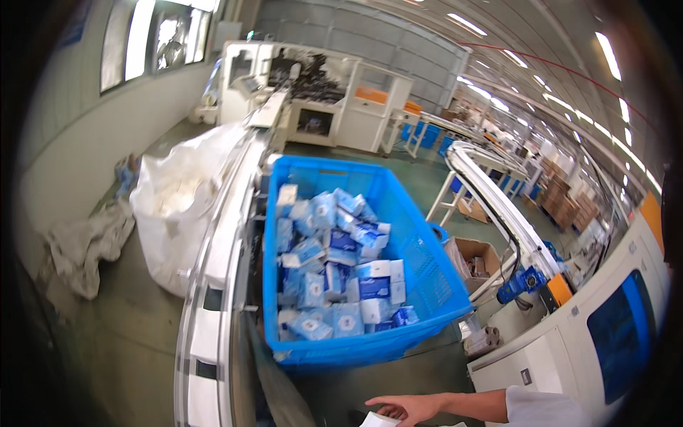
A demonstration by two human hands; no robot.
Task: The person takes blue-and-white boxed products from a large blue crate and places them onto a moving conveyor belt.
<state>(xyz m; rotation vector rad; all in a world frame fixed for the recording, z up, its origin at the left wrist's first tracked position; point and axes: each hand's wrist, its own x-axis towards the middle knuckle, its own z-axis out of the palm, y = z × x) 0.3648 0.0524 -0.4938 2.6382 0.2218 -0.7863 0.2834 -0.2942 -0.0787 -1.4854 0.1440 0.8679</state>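
Observation:
Low in the picture, my right hand [407, 408] reaches in from the right, below the near side of a big blue plastic crate. Its fingers are curled over a white object [381, 420] that the lower edge cuts off, so its kind does not show. My left hand is out of sight. Inside the crate [420, 267] lie many small blue and white packs [311, 290], heaped at all angles. Some are pale blue, others darker blue with white ends.
A conveyor [231, 249] with white items and metal rails runs along the crate's left side. Beyond it stands a large white sack [160, 235]. A white machine [569, 349] is at the right, near an open cardboard box [478, 249]. Another machine [320, 117] stands at the back.

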